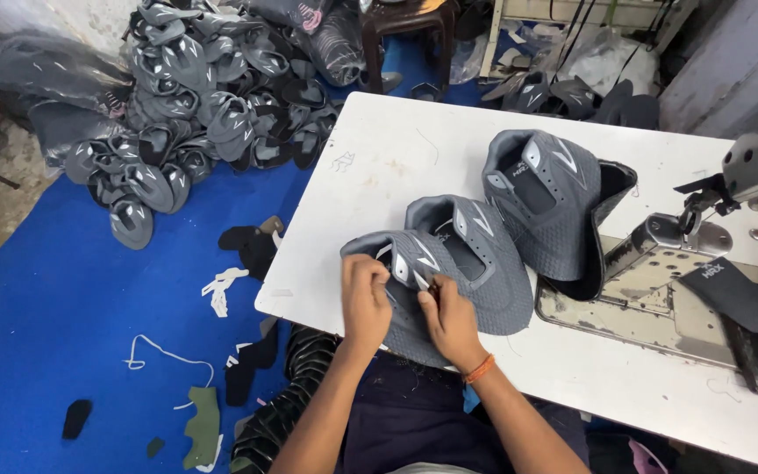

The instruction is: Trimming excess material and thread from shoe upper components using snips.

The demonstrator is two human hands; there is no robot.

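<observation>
While both hands pinch it, the nearest grey mesh shoe upper with white side stripes (410,281) lies at the white table's (379,149) front edge, long axis running away toward the sewing machine (747,175). Left hand (365,297) clenched on its near-left rim; right hand (451,318) nips the tongue opening; two more matching uppers (519,211) overlap just beyond

Three shoe uppers (475,254) lie on the table (379,149), sewing machine (747,167) right.
</observation>
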